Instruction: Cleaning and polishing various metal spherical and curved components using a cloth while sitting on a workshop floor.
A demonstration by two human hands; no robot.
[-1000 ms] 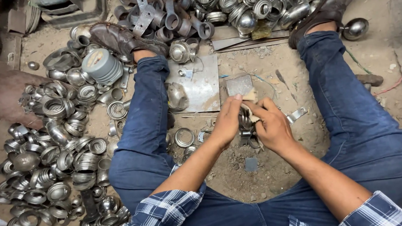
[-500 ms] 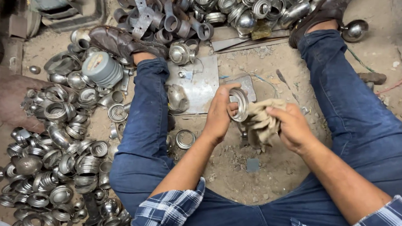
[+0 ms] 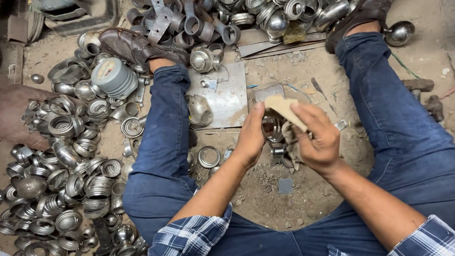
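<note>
A: Item one, far left: heap of ribbed metal rings (image 3: 70,188) on the dirt floor (image 3: 299,207), loosely stacked beside the person's left leg. Hazard?

B: Judged: a shift of that knee could send the stack sliding, and pieces would scatter out of reach.

A: Item two: flat metal plate (image 3: 226,99) lying between the legs, with a domed cap (image 3: 199,110) at its near-left edge.

B: Low risk. The plate's corners look sharp, though; a wrist brushing past could be nicked.

A: Item three: left hand (image 3: 251,137), fingers curled round a small shiny metal fitting (image 3: 272,128), thumb pointing up. The piece sits between the two hands, raised off the floor, mostly hidden.

B: The grip looks closed but only partly wraps it. Polished metal is slippery; hard rubbing might twist it loose and drop it into the grit below.

A: Item four: right hand (image 3: 319,139), closed on a tan abrasive sheet (image 3: 286,111) with a rag (image 3: 292,140) bunched beneath, pressed against the fitting.

B: The sheet's corner sticks up free. It could fold or slip, and the fingertips would then scrape on the metal rim. How sharp that rim is cannot be told.

A: Item five, upper right: pile of tubes and rings (image 3: 283,8) by the right shoe (image 3: 359,12).

B: A foot movement could topple some toward the work area.
</note>
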